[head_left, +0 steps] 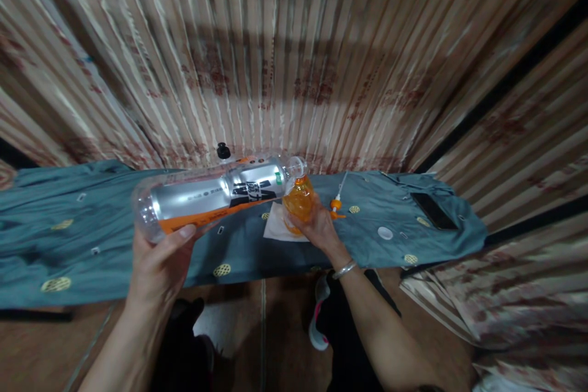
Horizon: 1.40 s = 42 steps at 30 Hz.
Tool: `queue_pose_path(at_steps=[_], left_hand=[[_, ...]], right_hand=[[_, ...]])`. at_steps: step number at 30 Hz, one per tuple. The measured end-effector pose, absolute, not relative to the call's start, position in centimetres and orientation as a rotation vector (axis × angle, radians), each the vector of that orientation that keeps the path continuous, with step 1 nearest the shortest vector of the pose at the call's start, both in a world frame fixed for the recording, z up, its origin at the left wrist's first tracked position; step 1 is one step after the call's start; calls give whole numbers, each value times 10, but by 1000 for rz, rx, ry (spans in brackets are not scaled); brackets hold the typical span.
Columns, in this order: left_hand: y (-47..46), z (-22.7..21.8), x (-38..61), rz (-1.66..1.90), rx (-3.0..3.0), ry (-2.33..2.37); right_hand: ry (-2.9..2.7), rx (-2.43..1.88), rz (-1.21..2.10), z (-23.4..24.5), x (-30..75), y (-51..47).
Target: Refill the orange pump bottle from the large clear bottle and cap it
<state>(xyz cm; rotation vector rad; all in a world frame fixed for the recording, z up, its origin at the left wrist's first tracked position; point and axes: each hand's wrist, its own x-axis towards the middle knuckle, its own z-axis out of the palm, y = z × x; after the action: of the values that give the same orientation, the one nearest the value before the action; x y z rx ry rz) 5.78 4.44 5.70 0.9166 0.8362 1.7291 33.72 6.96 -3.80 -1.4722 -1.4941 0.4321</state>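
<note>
My left hand (160,257) grips the base end of a large clear plastic bottle (215,193) with a silver and black label, held almost on its side. A thin layer of orange liquid lies along its lower side. Its open neck points right, over a small clear container of orange liquid (299,199). My right hand (316,226) is wrapped round that container, which stands over a white napkin (275,226) on the blue-green cloth (92,226).
A black bottle cap (223,150) sits at the cloth's far edge. An orange-and-white pump top with a tube (337,201), a white lid (384,233) and a dark phone (432,211) lie on the right. Striped curtains hang behind.
</note>
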Motion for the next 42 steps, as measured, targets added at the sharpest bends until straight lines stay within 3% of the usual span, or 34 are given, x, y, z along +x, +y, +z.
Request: queue_pose_path(at_steps=[42], left_hand=[[39, 60, 58, 1759, 959, 868]], right_hand=[[-1485, -1507, 442, -35, 336, 68]])
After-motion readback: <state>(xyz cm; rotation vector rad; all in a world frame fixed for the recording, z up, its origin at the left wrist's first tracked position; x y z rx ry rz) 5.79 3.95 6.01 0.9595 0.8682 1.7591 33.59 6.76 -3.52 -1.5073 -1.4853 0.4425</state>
